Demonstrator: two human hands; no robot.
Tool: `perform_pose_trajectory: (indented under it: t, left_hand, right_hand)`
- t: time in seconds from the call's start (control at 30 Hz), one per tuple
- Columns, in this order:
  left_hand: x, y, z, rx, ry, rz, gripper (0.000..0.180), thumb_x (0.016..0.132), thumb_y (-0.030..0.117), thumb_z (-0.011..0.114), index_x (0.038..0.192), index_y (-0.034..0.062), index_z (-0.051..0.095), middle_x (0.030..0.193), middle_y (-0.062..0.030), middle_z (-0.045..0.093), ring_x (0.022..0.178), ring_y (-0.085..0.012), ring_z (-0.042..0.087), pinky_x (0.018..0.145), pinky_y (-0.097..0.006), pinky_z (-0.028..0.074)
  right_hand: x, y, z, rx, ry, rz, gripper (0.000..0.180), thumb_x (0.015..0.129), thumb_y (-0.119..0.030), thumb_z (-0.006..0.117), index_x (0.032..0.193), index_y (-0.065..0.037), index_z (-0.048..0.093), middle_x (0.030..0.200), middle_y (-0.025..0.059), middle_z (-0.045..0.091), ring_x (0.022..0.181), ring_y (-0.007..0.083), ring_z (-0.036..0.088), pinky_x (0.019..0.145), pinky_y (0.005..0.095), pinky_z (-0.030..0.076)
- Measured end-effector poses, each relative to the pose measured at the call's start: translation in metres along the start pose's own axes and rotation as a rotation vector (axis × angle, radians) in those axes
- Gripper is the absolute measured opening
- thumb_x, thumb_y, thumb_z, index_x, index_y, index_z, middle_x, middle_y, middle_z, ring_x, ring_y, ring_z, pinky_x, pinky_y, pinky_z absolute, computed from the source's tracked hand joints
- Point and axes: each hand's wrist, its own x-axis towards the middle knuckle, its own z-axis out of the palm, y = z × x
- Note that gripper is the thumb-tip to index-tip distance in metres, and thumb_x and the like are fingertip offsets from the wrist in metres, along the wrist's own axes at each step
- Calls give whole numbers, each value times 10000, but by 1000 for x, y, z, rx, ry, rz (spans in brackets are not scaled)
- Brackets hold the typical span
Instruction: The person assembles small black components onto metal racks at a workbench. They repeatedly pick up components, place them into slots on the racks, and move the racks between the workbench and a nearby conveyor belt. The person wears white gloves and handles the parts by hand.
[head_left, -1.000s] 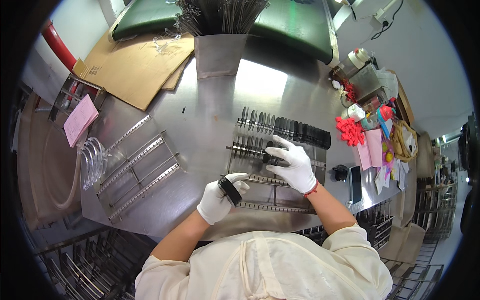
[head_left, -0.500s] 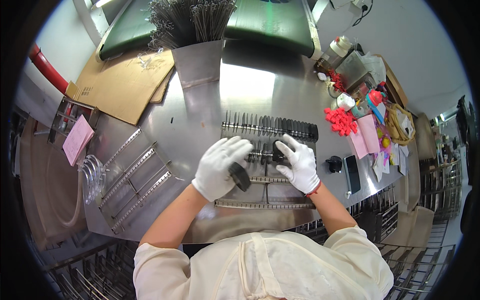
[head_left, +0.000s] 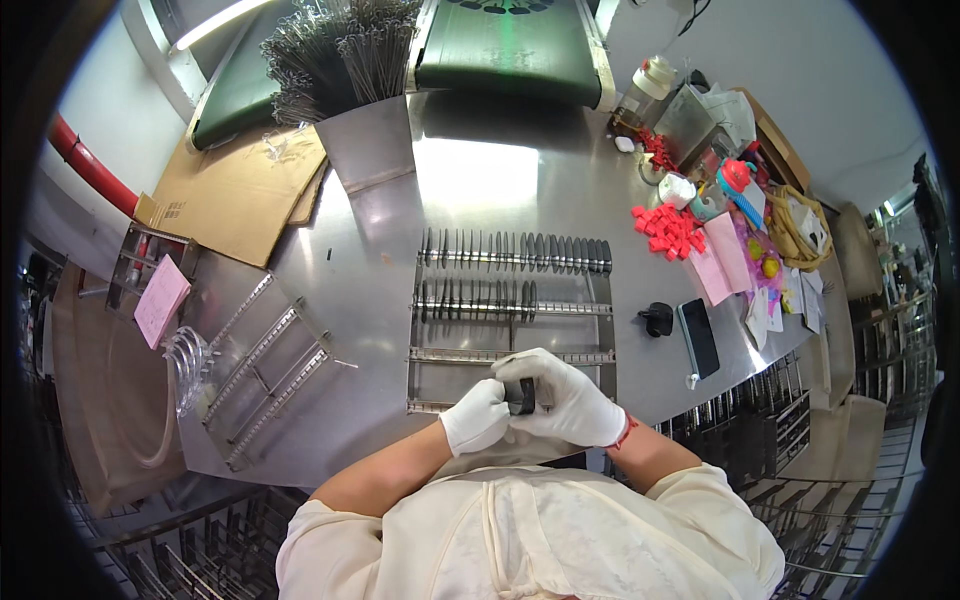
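Observation:
In front of my chest both white-gloved hands are together at the near edge of a metal rack (head_left: 413, 375) with slotted bars. Between them is a small stack of dark, thin, lens-like pieces (head_left: 519, 396). My left hand (head_left: 476, 418) is closed, its fingertips gripping the stack's left side. Curled around the right side of the stack is my right hand (head_left: 572, 402). Two rows of similar dark pieces stand on edge in the rack: the far row (head_left: 515, 252) spans its width, and the second row (head_left: 478, 300) covers the left part. The two nearer bars hold no pieces.
Another slotted rack (head_left: 265, 370) lies left, beside clear curved plastic pieces (head_left: 187, 370) and a pink paper pad (head_left: 162, 300). Cardboard (head_left: 235, 200) and a metal bin of wires (head_left: 368, 150) stand farther back. Right are a phone (head_left: 698, 338), a black object (head_left: 656, 320) and red pieces (head_left: 668, 230).
Both hands have drawn back from the rack's second row toward my body and come together around a dark stack. The view has shifted, uncovering the second row.

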Motion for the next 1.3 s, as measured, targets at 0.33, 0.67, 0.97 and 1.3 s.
perform_pose_trajectory:
  t: [0.33, 0.67, 0.97, 1.3]
  left_hand:
    - [13, 1, 18, 248, 262, -21, 278, 1050, 161, 545, 1285, 52, 645, 841, -64, 728, 664, -108, 638, 673, -276, 542]
    - [13, -6, 17, 230, 267, 19, 293, 1040, 65, 507, 1303, 54, 637, 861, -51, 724, 692, -77, 630, 690, -249, 540]
    - [16, -5, 17, 233, 256, 10, 315, 1023, 39, 497, 1306, 53, 635, 864, -47, 726, 696, -77, 634, 705, -250, 548]
    - [9, 7, 19, 167, 264, -38, 308, 1031, 29, 493, 1309, 22, 625, 908, -54, 723, 752, -71, 643, 728, -237, 544]
  right_hand:
    - [22, 32, -82, 56, 324, -93, 618, 809, 208, 640, 1356, -54, 524, 1373, 146, 571, 1267, 243, 596, 1091, 395, 488]
    - [50, 40, -85, -825, 180, -242, 407, 703, -1, 837, 1085, -97, 737, 1266, 139, 651, 1145, 294, 665, 931, 359, 588]
    - [53, 38, -85, -885, 144, -264, 392, 704, -127, 822, 1083, -206, 761, 1250, 130, 657, 1013, 305, 697, 885, 390, 594]
    - [41, 36, -103, -947, 159, -302, 362, 695, -152, 832, 1046, -228, 781, 1243, 108, 684, 971, 264, 707, 828, 375, 588]
